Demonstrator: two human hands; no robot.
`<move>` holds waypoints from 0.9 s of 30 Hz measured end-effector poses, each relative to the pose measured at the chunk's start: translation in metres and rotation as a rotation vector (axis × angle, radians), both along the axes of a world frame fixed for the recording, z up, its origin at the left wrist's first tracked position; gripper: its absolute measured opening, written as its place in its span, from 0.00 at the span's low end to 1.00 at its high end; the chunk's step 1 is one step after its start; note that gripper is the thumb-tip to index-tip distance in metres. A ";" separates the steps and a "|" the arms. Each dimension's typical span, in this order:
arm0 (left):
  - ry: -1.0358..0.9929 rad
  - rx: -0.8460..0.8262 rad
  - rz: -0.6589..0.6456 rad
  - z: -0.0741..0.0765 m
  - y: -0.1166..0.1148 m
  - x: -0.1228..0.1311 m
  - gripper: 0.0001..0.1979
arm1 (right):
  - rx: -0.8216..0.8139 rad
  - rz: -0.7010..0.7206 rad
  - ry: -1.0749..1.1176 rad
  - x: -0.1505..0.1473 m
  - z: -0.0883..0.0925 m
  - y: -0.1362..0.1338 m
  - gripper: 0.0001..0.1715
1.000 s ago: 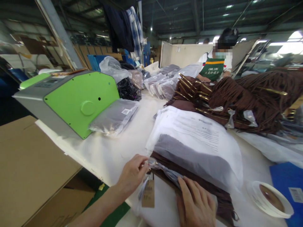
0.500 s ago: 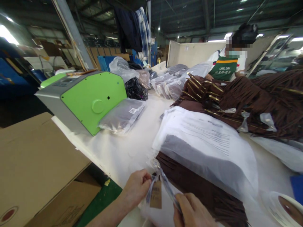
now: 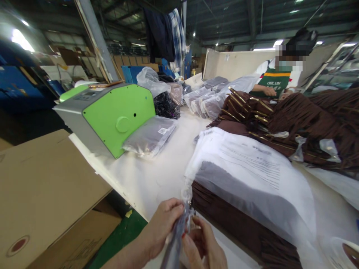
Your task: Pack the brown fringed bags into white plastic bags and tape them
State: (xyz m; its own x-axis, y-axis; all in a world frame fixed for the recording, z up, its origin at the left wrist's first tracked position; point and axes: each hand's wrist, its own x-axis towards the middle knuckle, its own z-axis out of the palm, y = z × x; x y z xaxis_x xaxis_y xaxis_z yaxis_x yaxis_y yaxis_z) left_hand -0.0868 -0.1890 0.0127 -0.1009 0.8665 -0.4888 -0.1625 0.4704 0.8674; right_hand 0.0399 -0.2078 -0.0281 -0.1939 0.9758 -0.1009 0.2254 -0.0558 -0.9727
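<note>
My left hand (image 3: pixel 165 224) is closed, its thumb and fingers pinching a long strap wrapped in clear plastic (image 3: pixel 177 235). Just right of that strap is my right hand (image 3: pixel 206 244), fingers curled around something small and pale that is mostly hidden. A brown fringed bag (image 3: pixel 221 211) lies right beside the hands, with its fringe spreading to the lower right. Partly covering it is a frosted plastic bag (image 3: pixel 246 157) with printed text and something grey inside. At the strap's far end, a bunch of clear plastic (image 3: pixel 186 192) touches the brown bag.
A green and grey machine (image 3: pixel 112 119) stands on the white table (image 3: pixel 146 179), a packed plastic bag (image 3: pixel 151 136) against it. Brown fringed bags (image 3: pixel 303 119) are heaped at right. A co-worker in a green apron (image 3: pixel 273 82) stands behind. A cardboard box (image 3: pixel 42 194) is at left; a tape roll (image 3: pixel 342 254) lies lower right.
My left hand has taken the wrapped strap, which my right hand held before. The right hand has moved left, beside it. The brown paper tag is now out of sight. The view has shifted slightly.
</note>
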 end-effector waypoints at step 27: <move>0.191 -0.134 0.016 -0.021 0.003 0.037 0.02 | -0.451 0.333 0.215 0.051 0.017 0.056 0.24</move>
State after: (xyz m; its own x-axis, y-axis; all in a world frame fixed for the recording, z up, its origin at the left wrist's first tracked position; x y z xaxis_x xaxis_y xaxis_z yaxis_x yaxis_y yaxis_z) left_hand -0.0502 -0.1860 -0.0078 -0.2157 0.7928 -0.5700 -0.0091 0.5821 0.8131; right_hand 0.0913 -0.1517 -0.0109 -0.5441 0.7291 -0.4152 0.1026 -0.4333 -0.8954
